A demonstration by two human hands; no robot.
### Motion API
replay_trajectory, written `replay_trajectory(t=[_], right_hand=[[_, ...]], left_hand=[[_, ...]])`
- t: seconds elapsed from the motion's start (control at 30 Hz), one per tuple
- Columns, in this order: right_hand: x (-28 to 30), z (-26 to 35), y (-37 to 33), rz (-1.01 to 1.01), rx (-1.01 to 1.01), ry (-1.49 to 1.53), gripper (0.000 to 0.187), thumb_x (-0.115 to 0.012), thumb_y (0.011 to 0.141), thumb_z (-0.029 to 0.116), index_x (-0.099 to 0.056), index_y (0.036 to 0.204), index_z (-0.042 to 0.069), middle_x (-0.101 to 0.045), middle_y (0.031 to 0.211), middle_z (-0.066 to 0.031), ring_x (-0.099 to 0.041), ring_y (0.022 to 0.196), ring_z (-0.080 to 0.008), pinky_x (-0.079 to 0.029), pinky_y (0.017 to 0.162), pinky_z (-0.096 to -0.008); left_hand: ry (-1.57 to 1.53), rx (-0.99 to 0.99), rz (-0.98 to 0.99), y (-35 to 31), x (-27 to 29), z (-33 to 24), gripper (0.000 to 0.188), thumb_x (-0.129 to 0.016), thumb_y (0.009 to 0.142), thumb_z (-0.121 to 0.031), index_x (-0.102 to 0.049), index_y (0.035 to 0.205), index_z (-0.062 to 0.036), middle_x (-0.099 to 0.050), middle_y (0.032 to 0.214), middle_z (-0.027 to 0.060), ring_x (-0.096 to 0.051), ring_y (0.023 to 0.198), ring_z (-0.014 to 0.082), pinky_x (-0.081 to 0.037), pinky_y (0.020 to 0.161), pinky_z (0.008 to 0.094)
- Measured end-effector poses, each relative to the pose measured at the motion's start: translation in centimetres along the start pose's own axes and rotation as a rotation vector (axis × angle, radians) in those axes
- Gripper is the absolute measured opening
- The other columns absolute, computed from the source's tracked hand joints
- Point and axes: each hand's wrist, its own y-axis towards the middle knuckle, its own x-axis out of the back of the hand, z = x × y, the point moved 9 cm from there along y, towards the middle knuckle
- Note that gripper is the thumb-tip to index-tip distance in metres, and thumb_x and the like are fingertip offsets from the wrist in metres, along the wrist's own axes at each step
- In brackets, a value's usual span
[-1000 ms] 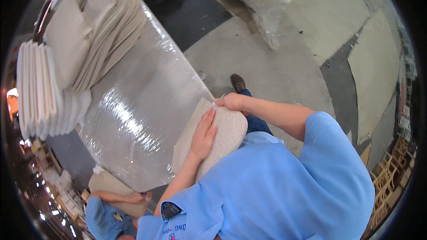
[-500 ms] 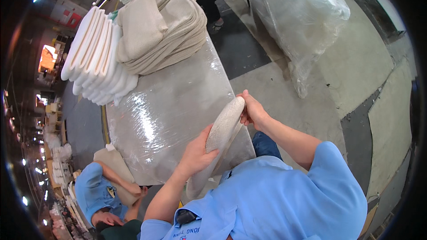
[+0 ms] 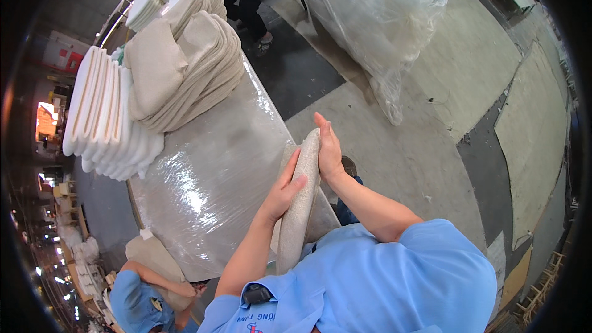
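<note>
Cushion [image 3: 300,216] touches left hand [image 3: 282,196] and right hand [image 3: 330,155].

At centre, the cushion [image 3: 300,213] is beige with a fine fleck. At upper left, the cloth pile [image 3: 197,74] is plain beige and the padding [image 3: 102,108] white with thin tan lines. The shirt [image 3: 394,271], lower centre, is light blue; the tabletop [image 3: 237,126] is grey.

"How's the left hand [image 3: 286,192]?"
"Thumb [image 3: 298,183] spread, fingers [image 3: 292,165] toward one o'clock. The left arm [image 3: 246,256] comes up from seven."
"And the right hand [image 3: 329,150]?"
"Pretty flat, pointing just before twelve. The right arm [image 3: 377,207] is bent, coming from four o'clock."
</note>
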Motion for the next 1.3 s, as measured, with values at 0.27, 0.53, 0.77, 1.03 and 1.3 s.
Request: replay_trajectory(t=[0.27,0.53,0.77,1.03,1.3], right_hand=[[-1.6,-0.9,0.0,-0.045,0.001,-0.079,0.062,-0.035,0.115,0.054,-0.058,0.147,0.007,-0.06,0.14,-0.0108,-0.054,0.127,-0.0219,-0.039,0.114,-0.0349],[-1.9,-2.3,0.9,0.027,0.052,-0.125,0.061,-0.039,0.112,0.06,-0.068,0.127,0.008,-0.065,0.121,-0.0062,-0.058,0.106,-0.0176,-0.047,0.099,-0.0313],[-1.2,-7.1,2.5,-0.012,-0.555,0.443,0.071,-0.038,0.111,0.068,-0.074,0.11,0.007,-0.064,0.144,-0.01,-0.059,0.129,-0.023,-0.044,0.114,-0.0374],[-10.5,21.4,-8.3,0.496,0.589,0.478,0.086,-0.049,0.111,0.06,-0.022,0.17,0.003,-0.03,0.173,-0.0179,-0.029,0.16,-0.0274,-0.024,0.13,-0.043],[-13.0,20.3,-16.4,0.598,0.613,0.21,0.077,-0.062,0.109,0.04,-0.027,0.168,0.005,-0.042,0.161,-0.017,-0.042,0.148,-0.0237,-0.036,0.12,-0.0379]], left_hand=[[-0.234,-0.055,-0.061,3.6,1.9,2.6,0.067,-0.03,0.119,-0.044,-0.02,0.174,-0.0069,-0.023,0.179,0.0122,-0.019,0.165,0.0249,-0.014,0.134,0.0382],[-0.338,0.031,-0.078,5.0,2.9,5.5,0.072,-0.031,0.118,-0.05,-0.021,0.173,-0.0063,-0.026,0.178,0.0116,-0.024,0.164,0.0238,-0.016,0.133,0.0384],[0.081,-0.002,-0.023,6.8,3.7,3.2,0.076,-0.031,0.116,-0.057,-0.027,0.172,-0.0047,-0.024,0.179,0.013,-0.022,0.165,0.0269,-0.014,0.134,0.0387],[0.237,-0.788,-0.219,-6.8,-1.9,-19.8,0.073,-0.048,0.11,-0.023,-0.019,0.172,0.0012,-0.018,0.18,0.017,-0.018,0.166,0.0312,-0.014,0.134,0.0437],[-0.119,-0.774,-0.397,-16.0,-0.2,-18.2,0.056,-0.056,0.105,-0.015,-0.038,0.157,-0.0043,-0.051,0.15,0.0151,-0.049,0.138,0.021,-0.037,0.12,0.0384]])
